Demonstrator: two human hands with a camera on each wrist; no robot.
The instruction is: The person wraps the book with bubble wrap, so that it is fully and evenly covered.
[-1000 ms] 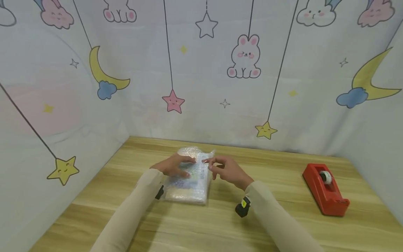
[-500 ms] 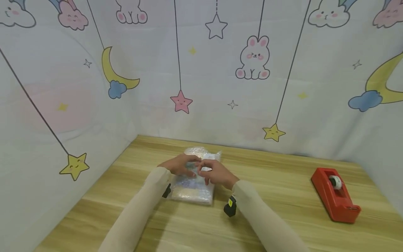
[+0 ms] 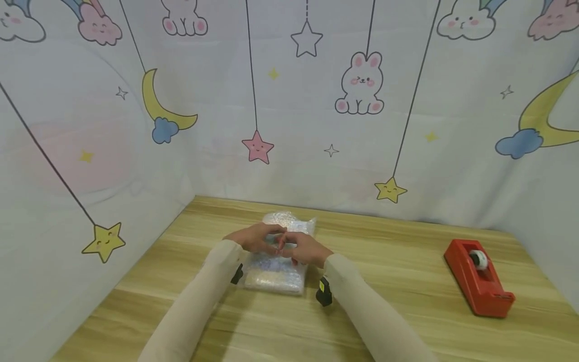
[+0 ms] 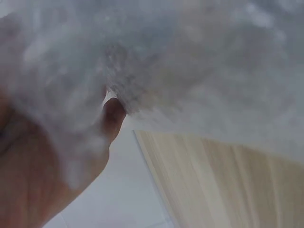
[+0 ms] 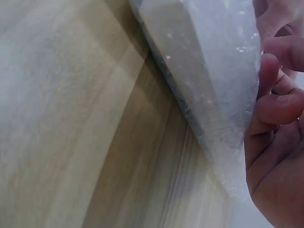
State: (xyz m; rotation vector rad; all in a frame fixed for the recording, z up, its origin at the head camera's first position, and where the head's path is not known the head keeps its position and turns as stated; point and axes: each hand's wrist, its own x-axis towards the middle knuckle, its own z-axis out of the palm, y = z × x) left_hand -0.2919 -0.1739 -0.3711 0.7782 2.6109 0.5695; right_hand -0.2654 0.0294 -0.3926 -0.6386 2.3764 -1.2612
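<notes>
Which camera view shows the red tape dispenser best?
The head view: the red tape dispenser stands whole on the wooden table, right of both hands. Neither wrist view shows it, only bubble wrap, table and fingers.

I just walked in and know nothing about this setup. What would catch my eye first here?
Probably the two hands, left hand and right hand, meeting on top of a bubble-wrapped parcel lying mid-table. Next, the bright red tape dispenser standing alone near the table's right edge. Behind everything hangs a pale backdrop printed with bunnies, stars, moons and clouds.
</notes>
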